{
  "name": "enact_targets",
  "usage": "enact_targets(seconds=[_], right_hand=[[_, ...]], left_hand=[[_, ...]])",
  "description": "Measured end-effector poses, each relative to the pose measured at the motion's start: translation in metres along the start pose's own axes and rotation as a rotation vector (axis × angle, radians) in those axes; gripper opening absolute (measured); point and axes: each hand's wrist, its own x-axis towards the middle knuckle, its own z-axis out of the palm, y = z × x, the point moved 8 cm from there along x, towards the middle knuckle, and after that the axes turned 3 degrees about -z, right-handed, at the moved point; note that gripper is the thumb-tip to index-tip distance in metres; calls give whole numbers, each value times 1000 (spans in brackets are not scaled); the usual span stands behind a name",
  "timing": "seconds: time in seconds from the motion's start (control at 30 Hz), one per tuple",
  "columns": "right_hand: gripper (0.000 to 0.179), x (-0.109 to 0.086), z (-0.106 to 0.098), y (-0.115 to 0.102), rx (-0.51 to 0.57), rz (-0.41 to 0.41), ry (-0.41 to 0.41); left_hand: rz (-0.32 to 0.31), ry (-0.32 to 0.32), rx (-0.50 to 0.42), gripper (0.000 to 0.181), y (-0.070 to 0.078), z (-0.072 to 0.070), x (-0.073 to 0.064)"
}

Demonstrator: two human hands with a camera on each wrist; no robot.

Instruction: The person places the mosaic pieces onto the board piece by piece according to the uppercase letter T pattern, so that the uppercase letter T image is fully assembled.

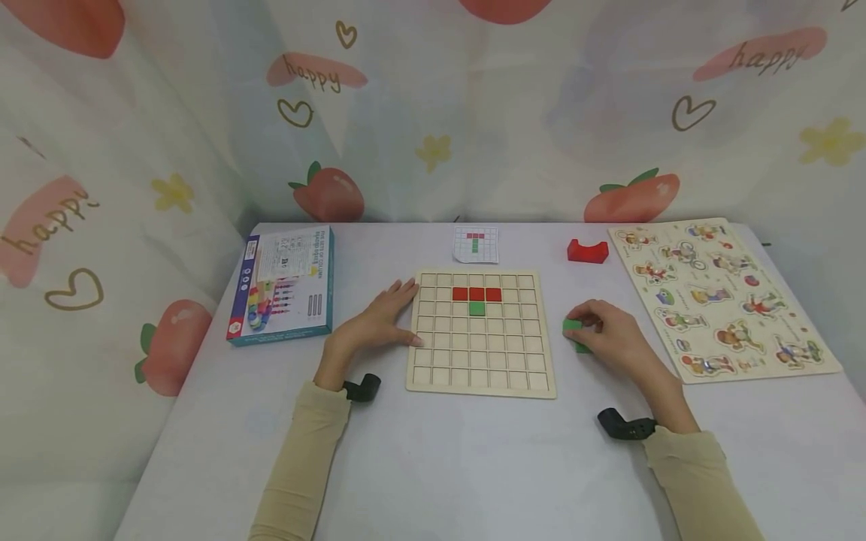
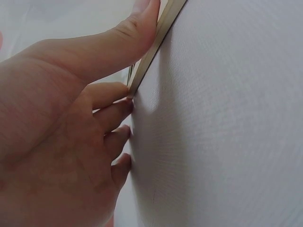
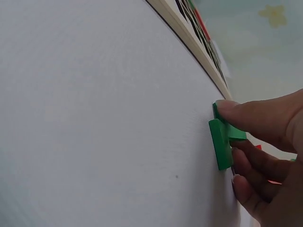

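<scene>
A wooden grid board [image 1: 510, 360] lies on the table, with a row of 3 red square tiles [image 1: 476, 294] and one green tile [image 1: 476, 309] beneath the middle one. My left hand [image 1: 374, 324] rests at the board's left edge, thumb on its rim and fingers extended. Right of the board, my right hand [image 1: 604, 334] pinches a green tile [image 1: 571, 324] between thumb and fingers. Another green tile [image 1: 582, 348] is just below it; the right wrist view shows green pieces [image 3: 221, 144] close together at the fingertips, partly covered by the thumb.
Behind the board lies a small pattern card [image 1: 476, 246] with a red and green T shape. A red notched block [image 1: 587, 252] sits at the back right, beside a wooden picture puzzle board [image 1: 727, 300]. To the left is a flat toy box [image 1: 282, 285].
</scene>
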Motion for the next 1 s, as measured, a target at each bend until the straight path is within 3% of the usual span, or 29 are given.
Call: enact_targets(seconds=[0.33, 0.67, 1.0], right_hand=[[23, 0, 2, -10, 9, -44, 67], [23, 7, 4, -26, 152, -65, 106], [31, 20, 28, -46, 200, -55, 23]], left_hand=[[-1, 2, -9, 110, -1, 0, 1], [12, 4, -4, 111, -4, 1, 2], [12, 1, -3, 110, -2, 0, 0]])
